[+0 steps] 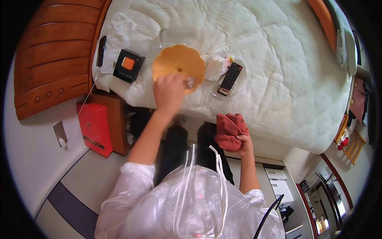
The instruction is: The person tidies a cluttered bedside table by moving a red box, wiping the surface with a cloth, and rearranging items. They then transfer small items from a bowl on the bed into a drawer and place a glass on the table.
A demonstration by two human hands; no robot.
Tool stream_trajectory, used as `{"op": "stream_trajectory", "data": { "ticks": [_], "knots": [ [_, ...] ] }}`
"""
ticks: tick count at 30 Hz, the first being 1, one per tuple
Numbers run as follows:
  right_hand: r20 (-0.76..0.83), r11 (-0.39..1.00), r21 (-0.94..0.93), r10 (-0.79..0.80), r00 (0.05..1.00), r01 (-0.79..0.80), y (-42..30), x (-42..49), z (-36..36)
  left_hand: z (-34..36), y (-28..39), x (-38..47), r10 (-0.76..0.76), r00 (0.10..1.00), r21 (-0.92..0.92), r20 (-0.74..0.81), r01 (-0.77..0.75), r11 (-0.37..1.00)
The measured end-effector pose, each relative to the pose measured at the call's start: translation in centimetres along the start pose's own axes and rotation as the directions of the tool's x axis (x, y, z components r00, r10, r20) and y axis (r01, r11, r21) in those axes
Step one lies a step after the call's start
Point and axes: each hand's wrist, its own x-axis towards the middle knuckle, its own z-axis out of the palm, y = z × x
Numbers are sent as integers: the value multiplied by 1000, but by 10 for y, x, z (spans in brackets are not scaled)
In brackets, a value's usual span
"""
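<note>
My left hand is blurred over the near edge of an orange scalloped plastic bowl. Its fingertips are hidden, so I cannot tell whether it holds anything. A small pale wrapped item lies in the bowl, just right of the fingers. My right hand grips a folded red terry cloth in front of the bed's edge. To the right of the bowl, a black remote control rests on a clear plastic dish, beside a white soft pack.
A white quilt covers the bed. A clear container lies behind the bowl. Left of it are a black box with an orange square and a phone on a white cable. A red box stands by the wooden bedside cabinet.
</note>
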Motion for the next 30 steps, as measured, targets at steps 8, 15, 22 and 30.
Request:
{"op": "stream_trajectory", "data": {
  "ticks": [8, 15, 22, 30],
  "knots": [
    [14, 1000, -12, 9, 1000, -9, 1, 9, -6, -19, -29, 26, 20, 973, -209, 228, 29, 978],
    [6, 1000, -4, -1, 1000, 1, 8, 12, -1, 0, 37, -23, -45, 888, -565, 458, 330, 756],
    [17, 998, -59, -18, 1000, 19, 11, 9, 12, 4, 3, -51, -638, 760, -709, 126, 519, 478],
    [-11, 998, -51, 22, 1000, -23, 23, 4, 23, 19, -72, -6, -457, 510, -665, 729, 686, -296]
  ]
}}
